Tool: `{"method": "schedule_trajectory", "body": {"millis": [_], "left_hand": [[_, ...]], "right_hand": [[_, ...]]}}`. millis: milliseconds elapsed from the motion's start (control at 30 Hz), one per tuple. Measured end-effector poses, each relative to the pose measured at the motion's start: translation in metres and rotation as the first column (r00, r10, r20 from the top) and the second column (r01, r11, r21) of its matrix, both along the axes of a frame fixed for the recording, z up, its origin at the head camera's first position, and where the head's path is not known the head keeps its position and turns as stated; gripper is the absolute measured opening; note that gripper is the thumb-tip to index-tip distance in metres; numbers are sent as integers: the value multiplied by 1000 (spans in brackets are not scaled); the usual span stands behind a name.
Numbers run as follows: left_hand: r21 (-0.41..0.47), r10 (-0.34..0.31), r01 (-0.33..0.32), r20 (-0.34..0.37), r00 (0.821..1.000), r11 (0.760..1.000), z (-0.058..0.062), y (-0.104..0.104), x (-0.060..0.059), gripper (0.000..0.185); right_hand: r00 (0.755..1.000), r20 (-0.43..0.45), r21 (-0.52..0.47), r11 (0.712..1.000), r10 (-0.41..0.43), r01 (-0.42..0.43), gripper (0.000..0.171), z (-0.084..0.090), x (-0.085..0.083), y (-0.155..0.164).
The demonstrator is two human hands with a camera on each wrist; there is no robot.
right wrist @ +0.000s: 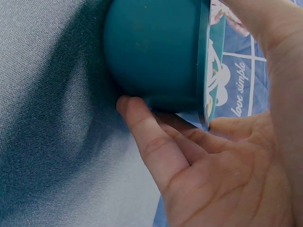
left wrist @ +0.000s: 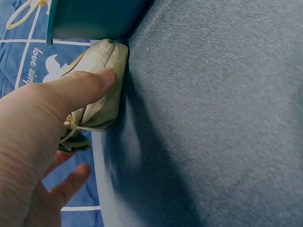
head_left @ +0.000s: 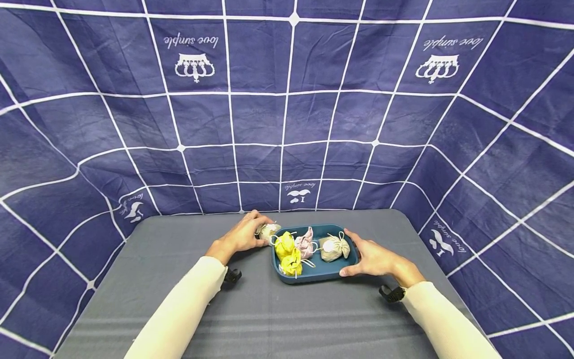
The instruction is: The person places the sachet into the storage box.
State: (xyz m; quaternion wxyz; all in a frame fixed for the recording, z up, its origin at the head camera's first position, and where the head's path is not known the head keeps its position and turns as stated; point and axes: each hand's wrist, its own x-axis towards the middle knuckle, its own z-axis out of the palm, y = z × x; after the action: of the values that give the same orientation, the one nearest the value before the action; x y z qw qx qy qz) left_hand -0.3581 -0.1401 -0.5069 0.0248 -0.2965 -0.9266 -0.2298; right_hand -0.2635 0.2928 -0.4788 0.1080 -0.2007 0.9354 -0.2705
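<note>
My left hand [head_left: 244, 233] pinches a beige drawstring pouch [head_left: 269, 232] beside the left end of a teal plastic tub [head_left: 314, 277]. In the left wrist view its thumb lies across the pouch [left wrist: 106, 101], whose tied neck points away from the tub. The other fingers are partly hidden behind it. At the tub's right end, my right hand [head_left: 374, 255] grips the wall, thumb at the near corner and fingers at the far one. Inside the tub lie yellow pouches [head_left: 287, 249] at the left, a pale pink pouch [head_left: 305, 243] in the middle and another beige pouch [head_left: 334, 248] at the right.
The tub stands on a grey cloth-covered table [head_left: 251, 319]. A blue cloth with white grid lines [head_left: 260, 119] hangs behind the table and along both sides. Each wrist wears a black strap [head_left: 391, 294].
</note>
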Motion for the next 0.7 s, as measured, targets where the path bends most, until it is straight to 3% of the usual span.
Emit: {"method": "schedule_trajectory", "body": {"millis": [333,700], "left_hand": [[91,-21,19,23,1000,996,-8,-2,3,56],[100,-3,7,-39,999,995,-8,-4,8,52]], "right_hand": [[1000,15,5,1000,-8,8,137,-1,-2,1],[1000,23,-4,1000,-9,9,138,-1,-2,2]]}}
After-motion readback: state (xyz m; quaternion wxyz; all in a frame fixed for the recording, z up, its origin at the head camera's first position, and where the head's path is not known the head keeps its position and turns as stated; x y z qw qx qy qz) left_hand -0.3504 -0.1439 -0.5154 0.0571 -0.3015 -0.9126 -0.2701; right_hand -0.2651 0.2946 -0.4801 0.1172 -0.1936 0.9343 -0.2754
